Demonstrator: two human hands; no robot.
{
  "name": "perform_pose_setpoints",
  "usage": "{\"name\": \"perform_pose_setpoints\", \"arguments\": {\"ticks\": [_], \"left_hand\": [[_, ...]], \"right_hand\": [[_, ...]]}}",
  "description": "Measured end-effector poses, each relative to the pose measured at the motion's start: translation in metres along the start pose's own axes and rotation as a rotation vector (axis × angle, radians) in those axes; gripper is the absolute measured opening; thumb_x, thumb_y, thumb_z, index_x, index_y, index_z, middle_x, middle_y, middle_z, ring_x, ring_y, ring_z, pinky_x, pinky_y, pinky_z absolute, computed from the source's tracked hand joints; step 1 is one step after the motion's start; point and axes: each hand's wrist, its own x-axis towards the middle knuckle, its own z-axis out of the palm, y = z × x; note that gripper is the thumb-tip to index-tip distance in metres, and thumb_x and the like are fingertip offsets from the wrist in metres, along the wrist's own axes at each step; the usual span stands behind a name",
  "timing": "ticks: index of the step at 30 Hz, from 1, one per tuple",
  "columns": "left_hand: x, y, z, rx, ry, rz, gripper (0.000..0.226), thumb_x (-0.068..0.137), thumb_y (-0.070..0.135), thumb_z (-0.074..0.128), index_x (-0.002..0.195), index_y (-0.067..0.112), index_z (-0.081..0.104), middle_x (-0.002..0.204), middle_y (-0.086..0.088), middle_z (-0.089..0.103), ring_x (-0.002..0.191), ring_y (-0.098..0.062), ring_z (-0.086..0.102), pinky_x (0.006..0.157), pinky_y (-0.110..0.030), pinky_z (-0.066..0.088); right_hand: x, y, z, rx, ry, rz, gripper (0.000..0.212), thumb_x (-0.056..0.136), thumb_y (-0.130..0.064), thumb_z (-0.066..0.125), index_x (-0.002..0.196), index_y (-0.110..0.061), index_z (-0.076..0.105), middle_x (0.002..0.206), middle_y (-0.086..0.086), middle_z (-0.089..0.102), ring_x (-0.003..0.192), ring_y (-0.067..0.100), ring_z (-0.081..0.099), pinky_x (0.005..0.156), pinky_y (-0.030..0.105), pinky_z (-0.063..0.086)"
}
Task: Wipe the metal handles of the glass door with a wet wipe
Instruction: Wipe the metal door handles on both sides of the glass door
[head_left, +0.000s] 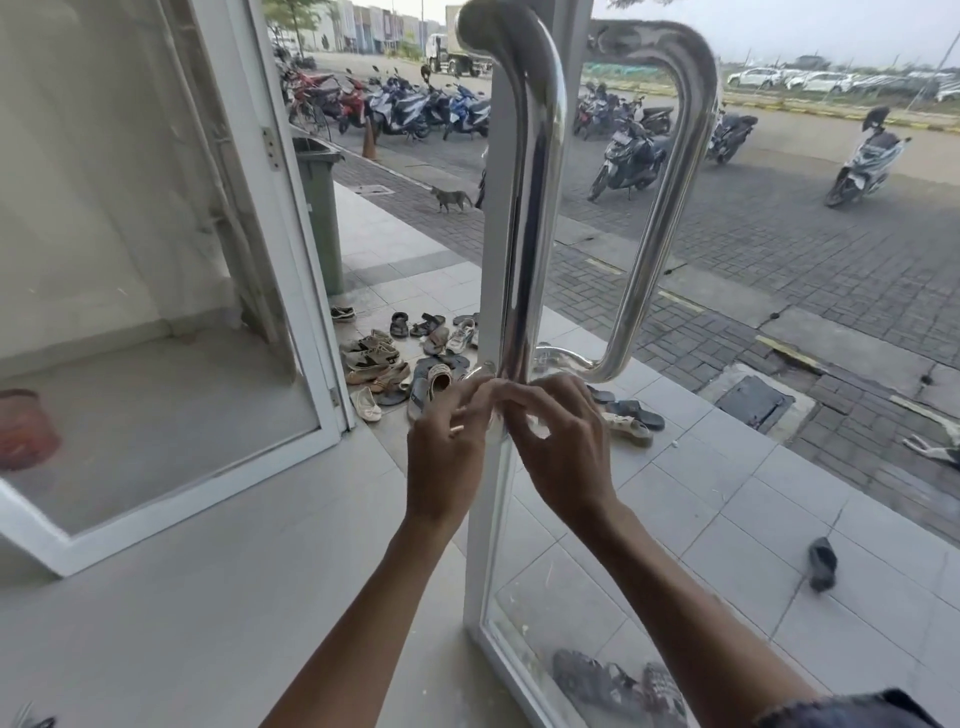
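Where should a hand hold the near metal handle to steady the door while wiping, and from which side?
Probably the straight middle of the near handle, well above both hands at its lower end. The bar stands upright and clear of the door frame, so fingers can wrap it. Come from the person's own side, since the other handle lies behind the glass.

Light: bright, even daylight from the street side, overcast sky
Shadows: soft and faint on the floor tiles (691, 525)
Glare: bright streaks along the near handle (535, 197); milky haze on the left pane (130, 208)
Blur: both hands (452, 447) smeared at the fingertips; far handle (660, 208) soft behind glass
Distortion: wide-angle bending, door frame (480, 519) and handles lean and curve toward the edges
Focus: street background fairly sharp, corners soft
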Motion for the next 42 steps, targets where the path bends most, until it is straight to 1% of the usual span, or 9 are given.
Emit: {"name": "perform_pose_setpoints", "arguments": {"ticks": [5, 13, 18, 21, 24, 29, 34, 38, 42], "left_hand": [[0.005, -0.016, -0.004, 0.004, -0.008, -0.033, 0.02, 0.1, 0.03, 0.057, 0.113, 0.023, 0.07, 0.104, 0.002, 0.075, 0.092, -0.011, 0.072, 0.08, -0.023, 0.059], [0.031, -0.042, -0.008, -0.049, -0.105, -0.053, 0.013, 0.1, 0.024, 0.058, 0.106, 0.023, 0.069, 0.09, 0.002, 0.074, 0.083, -0.016, 0.071, 0.076, -0.032, 0.06], [0.055, -0.064, -0.016, -0.104, -0.267, -0.042, 0.013, 0.1, 0.022, 0.057, 0.104, 0.024, 0.07, 0.072, 0.012, 0.068, 0.073, -0.009, 0.067, 0.073, -0.031, 0.059], [0.072, -0.075, -0.022, -0.119, -0.34, -0.067, 0.015, 0.099, 0.024, 0.056, 0.107, 0.021, 0.068, 0.081, 0.004, 0.071, 0.074, -0.013, 0.068, 0.074, -0.033, 0.059], [0.08, -0.085, -0.027, -0.124, -0.382, -0.095, 0.014, 0.1, 0.021, 0.055, 0.107, 0.021, 0.067, 0.087, -0.002, 0.074, 0.078, -0.015, 0.07, 0.074, -0.032, 0.059], [0.076, -0.092, -0.037, -0.129, -0.5, -0.108, 0.015, 0.1, 0.022, 0.057, 0.1, 0.017, 0.071, 0.076, 0.006, 0.073, 0.07, -0.007, 0.067, 0.069, -0.023, 0.053], [0.074, -0.093, -0.041, -0.155, -0.548, -0.138, 0.018, 0.098, 0.023, 0.06, 0.108, 0.026, 0.075, 0.085, 0.012, 0.075, 0.074, -0.002, 0.068, 0.072, -0.022, 0.054], [0.061, -0.09, -0.033, -0.009, -0.519, 0.151, 0.027, 0.099, 0.036, 0.055, 0.115, 0.025, 0.074, 0.109, 0.014, 0.068, 0.105, -0.006, 0.061, 0.084, -0.023, 0.052], [0.053, -0.105, -0.024, 0.194, -0.386, 0.483, 0.035, 0.1, 0.041, 0.05, 0.117, 0.021, 0.073, 0.112, 0.009, 0.066, 0.107, -0.017, 0.05, 0.088, -0.03, 0.048]], "right_hand": [[-0.008, 0.007, 0.003, -0.044, -0.026, -0.033, 0.008, 0.091, -0.021, 0.074, 0.097, -0.019, 0.079, 0.077, 0.0, 0.066, 0.07, 0.024, 0.055, 0.061, 0.035, 0.047], [-0.018, -0.006, 0.017, -0.181, -0.002, -0.012, 0.006, 0.09, -0.016, 0.074, 0.093, -0.019, 0.078, 0.065, -0.002, 0.065, 0.057, 0.019, 0.054, 0.049, 0.033, 0.046], [-0.021, -0.018, 0.035, -0.274, 0.079, 0.013, 0.006, 0.089, -0.013, 0.075, 0.093, -0.016, 0.078, 0.072, 0.001, 0.071, 0.059, 0.019, 0.067, 0.046, 0.035, 0.052], [-0.026, -0.027, 0.044, -0.373, 0.1, 0.051, 0.008, 0.091, -0.015, 0.073, 0.097, -0.014, 0.078, 0.071, 0.003, 0.071, 0.057, 0.019, 0.066, 0.043, 0.034, 0.051], [-0.033, -0.035, 0.049, -0.429, 0.046, 0.113, 0.014, 0.094, -0.019, 0.07, 0.105, -0.014, 0.077, 0.075, 0.003, 0.074, 0.053, 0.016, 0.065, 0.04, 0.033, 0.049], [-0.036, -0.045, 0.066, -0.499, -0.024, 0.204, 0.014, 0.091, -0.023, 0.071, 0.1, -0.015, 0.078, 0.086, 0.0, 0.079, 0.057, 0.017, 0.071, 0.038, 0.03, 0.049], [-0.034, -0.055, 0.08, -0.503, -0.088, 0.393, 0.019, 0.095, -0.024, 0.064, 0.109, -0.019, 0.075, 0.087, 0.0, 0.078, 0.06, 0.022, 0.071, 0.044, 0.033, 0.052], [-0.035, -0.061, 0.066, -0.386, 0.032, 0.478, 0.015, 0.094, -0.021, 0.063, 0.104, -0.019, 0.073, 0.08, -0.007, 0.076, 0.05, 0.01, 0.064, 0.045, 0.028, 0.049], [-0.043, -0.058, 0.057, -0.221, 0.131, 0.498, 0.017, 0.094, -0.024, 0.059, 0.098, -0.016, 0.073, 0.079, -0.009, 0.075, 0.052, 0.002, 0.063, 0.048, 0.021, 0.051]]}}
